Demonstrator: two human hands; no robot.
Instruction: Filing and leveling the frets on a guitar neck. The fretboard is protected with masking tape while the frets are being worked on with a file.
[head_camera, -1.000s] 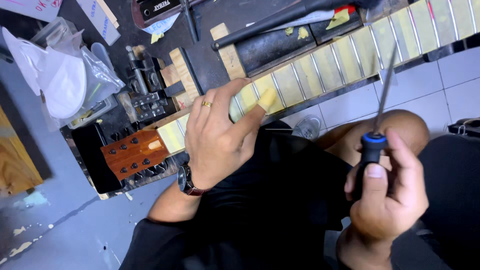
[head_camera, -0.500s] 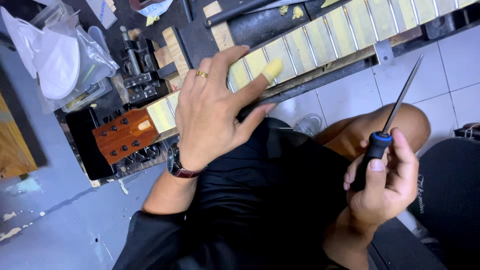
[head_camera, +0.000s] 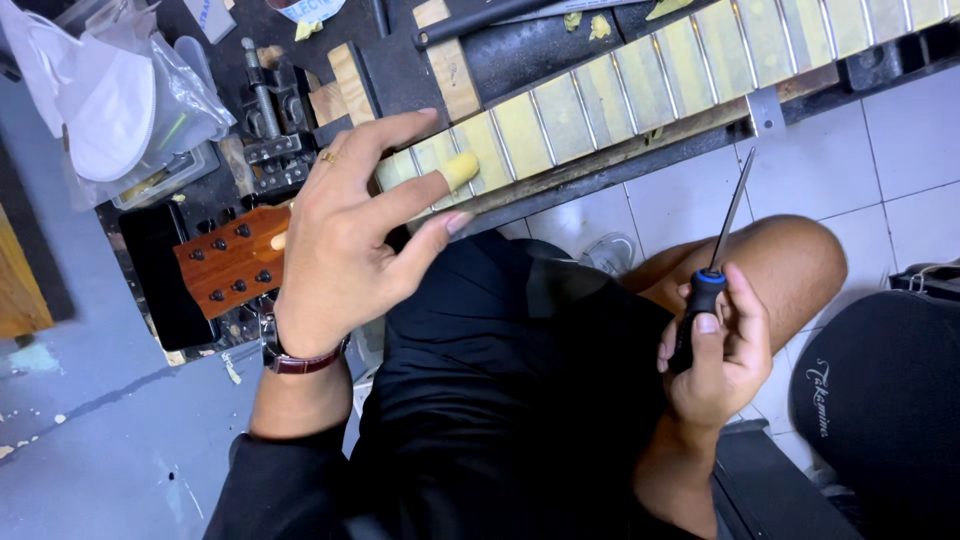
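From my feed the left hand (head_camera: 345, 250) has eased up since 1 s ago. Then it lay flat on the guitar neck (head_camera: 640, 85), thumb tucked under; now the fingers are spread and half lifted, palm off the wood, w/ only the index finger, capped in a yellow tape wrap (head_camera: 460, 170), reaching onto the taped frets near the nut end. So it's open, gripping nothing, at most brushing the neck.

The right hand (head_camera: 715, 350) is closed round the black-and-blue handle of a screwdriver (head_camera: 722, 250), shaft pointing up toward the neck, tip short of the counter (head_camera: 400, 70) edge and clear of it. Compared w/ 0.5 s ago it sits about the same, over the bare knee, well apart from the neck; the thumb rests on the handle end.

The neck itself lies across the counter, fretboard up, yellowish tape strips between the frets, headstock (head_camera: 230, 260) w/ 6 dark tuner posts to the left of the left hand, over a dark slab. Neck hasn't shifted vs. the counter, as far as I can tell; the view has only swung a bit.

My read: the pressing hold is loosening and the tool isn't on the work yet.

Nearby: a clear plastic bag (head_camera: 120, 100) w/ a white mask at the top left, a small metal vise (head_camera: 270, 110) behind the fingers, white floor tiles (head_camera: 900, 160) below.
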